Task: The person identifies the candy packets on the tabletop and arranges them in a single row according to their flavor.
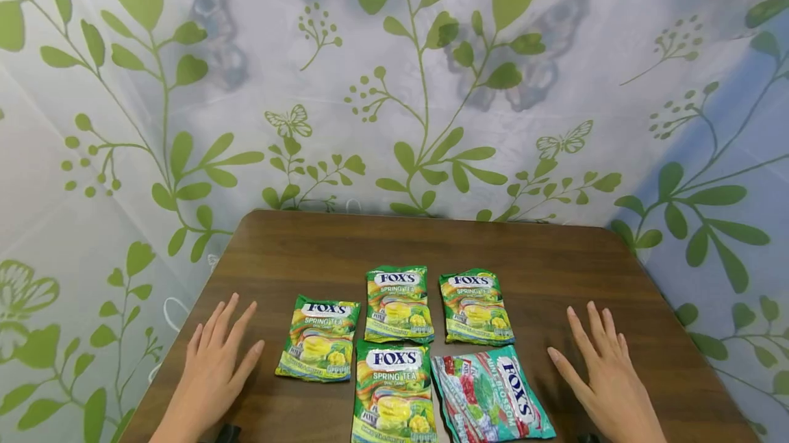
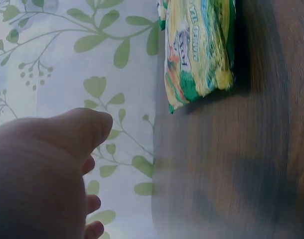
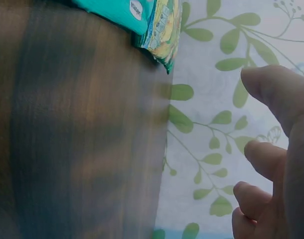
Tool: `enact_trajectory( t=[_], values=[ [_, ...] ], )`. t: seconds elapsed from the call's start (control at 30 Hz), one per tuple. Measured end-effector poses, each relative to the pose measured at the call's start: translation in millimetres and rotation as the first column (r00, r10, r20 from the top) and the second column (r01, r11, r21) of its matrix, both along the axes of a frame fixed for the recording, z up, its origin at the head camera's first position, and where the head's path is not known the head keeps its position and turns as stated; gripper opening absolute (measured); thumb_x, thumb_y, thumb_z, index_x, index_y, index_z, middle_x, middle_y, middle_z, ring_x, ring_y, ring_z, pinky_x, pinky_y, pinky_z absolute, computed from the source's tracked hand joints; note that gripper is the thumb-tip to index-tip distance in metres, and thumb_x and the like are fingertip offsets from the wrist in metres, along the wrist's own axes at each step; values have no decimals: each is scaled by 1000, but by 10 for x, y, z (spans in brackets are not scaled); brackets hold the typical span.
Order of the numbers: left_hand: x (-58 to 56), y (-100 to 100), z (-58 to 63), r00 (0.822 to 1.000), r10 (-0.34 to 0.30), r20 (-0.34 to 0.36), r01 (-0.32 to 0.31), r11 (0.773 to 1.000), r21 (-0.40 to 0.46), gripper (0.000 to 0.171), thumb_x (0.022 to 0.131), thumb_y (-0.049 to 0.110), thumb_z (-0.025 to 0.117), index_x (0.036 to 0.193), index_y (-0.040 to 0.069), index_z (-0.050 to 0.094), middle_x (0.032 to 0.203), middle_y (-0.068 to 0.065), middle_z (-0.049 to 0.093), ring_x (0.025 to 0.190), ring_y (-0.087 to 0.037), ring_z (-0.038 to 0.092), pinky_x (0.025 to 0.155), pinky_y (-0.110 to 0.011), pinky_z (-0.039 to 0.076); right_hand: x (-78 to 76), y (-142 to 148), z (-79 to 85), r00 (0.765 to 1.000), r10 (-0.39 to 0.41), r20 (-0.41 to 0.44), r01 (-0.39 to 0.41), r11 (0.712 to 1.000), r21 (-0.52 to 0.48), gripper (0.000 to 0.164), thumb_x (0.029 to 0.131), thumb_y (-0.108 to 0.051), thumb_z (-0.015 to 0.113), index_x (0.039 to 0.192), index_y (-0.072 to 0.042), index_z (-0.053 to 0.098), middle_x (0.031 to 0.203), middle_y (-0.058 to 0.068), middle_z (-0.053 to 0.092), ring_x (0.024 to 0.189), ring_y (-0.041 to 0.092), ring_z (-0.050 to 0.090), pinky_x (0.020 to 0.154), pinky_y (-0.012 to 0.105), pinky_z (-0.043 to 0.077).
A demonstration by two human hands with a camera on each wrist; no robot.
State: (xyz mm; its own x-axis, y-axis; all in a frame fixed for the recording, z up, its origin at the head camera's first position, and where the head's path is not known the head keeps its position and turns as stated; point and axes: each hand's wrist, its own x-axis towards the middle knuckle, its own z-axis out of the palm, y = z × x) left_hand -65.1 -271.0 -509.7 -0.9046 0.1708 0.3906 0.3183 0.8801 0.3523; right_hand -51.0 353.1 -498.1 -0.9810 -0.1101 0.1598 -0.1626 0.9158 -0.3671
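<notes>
Candy bag at 9 o'clock [image 1: 317,338]: green, marked FOX'S SPRING TEA, lying face up on the brown table [image 1: 425,241]; placed by a clock centred on the group of 5.
Candy bag at 11 o'clock [image 1: 399,303]: same green print, face up, a narrow gap from the candy bag at 9 o'clock.
Candy bag at 1 o'clock [image 1: 476,307]: green again, face up, a narrow strip of table away from the candy bag at 11 o'clock.
Candy bag at 7 o'clock [image 1: 394,394]: green, face up, meeting the lower edge of the candy bag at 11 o'clock, cut off by the 6 o'clock border.
Candy bag at 4 o'clock [image 1: 493,395]: teal, with red berries pictured and lettering turned sideways, just beside the candy bag at 7 o'clock.
Left hand [image 1: 212,361]: spread, thumb held out towards 1 o'clock, near the candy bag at 9 o'clock but not touching; cannot tell whether resting on the table.
Right hand [image 1: 600,364]: spread likewise, thumb towards 11 o'clock, near the candy bag at 4 o'clock; contact with table not clear.
Cloth [image 1: 345,53]: white, printed with green leaves and butterflies, hanging beyond the table at 12 o'clock.
</notes>
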Motion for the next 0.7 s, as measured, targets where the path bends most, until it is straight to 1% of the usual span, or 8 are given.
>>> enact_trajectory(
  t=[0.1, 0.2, 0.27, 0.33, 0.4, 0.47, 0.6, 0.7],
  values=[
    [1, 19, 1, 1000, -7, 0, 7, 1000, 3, 71, 107, 28, 72, 169, 13, 41, 171, -27, 31, 152, -57, 29, 115, -84, 22, 6, -18, -7, 1000, 0, 6, 0, 1000, -4, 88, 112, -43, 63, 177, -13, 11, 179, 29, -2, 164, 45, -16, 125, 71, -9],
    [6, 53, 14, 1000, -27, 3, 27, 1000, 5, 74, 104, 29, 77, 168, 13, 44, 169, -28, 35, 151, -57, 32, 110, -83, 29, 14, -84, -3, 1000, -2, 16, 3, 1000, -28, 91, 110, -42, 69, 177, -11, 15, 177, 34, 7, 163, 55, 0, 126, 72, -5],
    [1, 70, 43, 998, -53, 17, 53, 998, 22, 74, 101, 30, 81, 166, 14, 47, 168, -27, 37, 149, -56, 34, 105, -82, 33, 11, -164, 27, 1000, -9, -3, 9, 998, -61, 88, 106, -39, 75, 173, -6, 29, 172, 36, 23, 156, 62, 20, 124, 75, 8],
    [6, 94, 72, 996, -87, 37, 85, 995, 51, 72, 99, 29, 84, 162, 14, 52, 166, -26, 40, 147, -55, 38, 101, -81, 37, 19, -286, 72, 999, -20, -35, 17, 996, -85, 79, 103, -36, 81, 165, -3, 46, 164, 35, 42, 142, 63, 45, 117, 77, 29],
    [15, 118, 98, 991, -125, 54, 120, 989, 88, 69, 98, 26, 86, 159, 15, 55, 164, -25, 43, 144, -55, 42, 97, -80, 43, 18, -441, 125, 997, -32, -76, 23, 994, -111, 66, 99, -33, 85, 153, -4, 62, 151, 30, 60, 128, 59, 61, 105, 75, 46],
    [18, 141, 116, 987, -147, 65, 139, 984, 114, 68, 97, 23, 88, 157, 16, 57, 162, -23, 46, 142, -53, 47, 96, -77, 48, -4, -618, 193, 994, -25, -102, 11, 991, -132, 55, 97, -31, 88, 143, -7, 71, 139, 22, 70, 119, 50, 69, 94, 72, 54],
    [-9, 167, 115, 982, -177, 61, 165, 973, 164, 66, 94, 18, 90, 154, 14, 60, 154, -21, 52, 134, -50, 57, 92, -71, 54, -97, -987, 300, 996, 37, -77, -51, 982, -184, 46, 96, -34, 88, 136, -14, 77, 126, 7, 78, 111, 33, 76, 91, 60, 60],
    [-34, 185, 104, 980, -192, 59, 177, 964, 198, 65, 94, 17, 90, 152, 13, 62, 147, -17, 57, 129, -45, 61, 92, -67, 56, -174, -1237, 328, 990, 135, -42, -141, 950, -278, 42, 96, -31, 88, 132, -15, 79, 120, 1, 79, 100, 21, 77, 84, 47, 64]
  ],
)
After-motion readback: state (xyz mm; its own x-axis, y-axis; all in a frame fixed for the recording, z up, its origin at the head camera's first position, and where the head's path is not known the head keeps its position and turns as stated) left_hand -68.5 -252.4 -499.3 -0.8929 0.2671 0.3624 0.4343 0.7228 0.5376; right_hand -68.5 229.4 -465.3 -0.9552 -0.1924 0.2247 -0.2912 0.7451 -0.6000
